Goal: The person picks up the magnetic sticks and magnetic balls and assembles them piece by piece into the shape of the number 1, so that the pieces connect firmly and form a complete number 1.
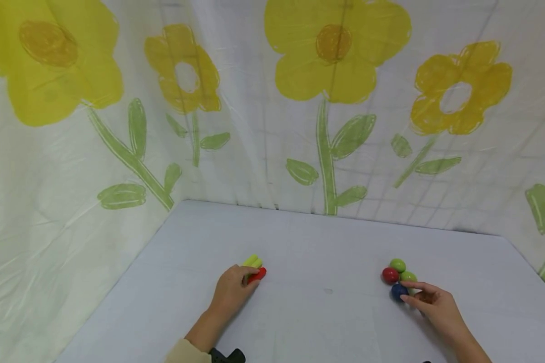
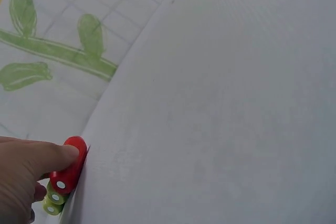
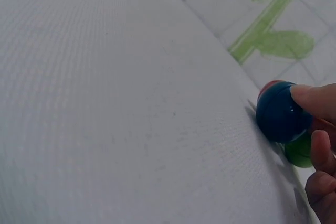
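My left hand (image 1: 232, 292) pinches a red stick (image 1: 257, 275) between thumb and fingers, beside yellow-green sticks (image 1: 253, 261) on the left part of the table. In the left wrist view the red stick (image 2: 70, 166) has a white dot on its end, with green sticks (image 2: 54, 199) beyond it. At the right, my right hand (image 1: 440, 308) grips a blue ball (image 1: 398, 292). Against it lie a red ball (image 1: 390, 275) and two green balls (image 1: 397, 265). The right wrist view has the thumb on the blue ball (image 3: 282, 113), a green ball (image 3: 299, 151) partly behind it.
A white-covered table (image 1: 318, 322) spans the space between the two groups. Behind it hangs a white curtain (image 1: 240, 151) printed with yellow flowers and green leaves. A dark band (image 1: 227, 356) is at the left wrist.
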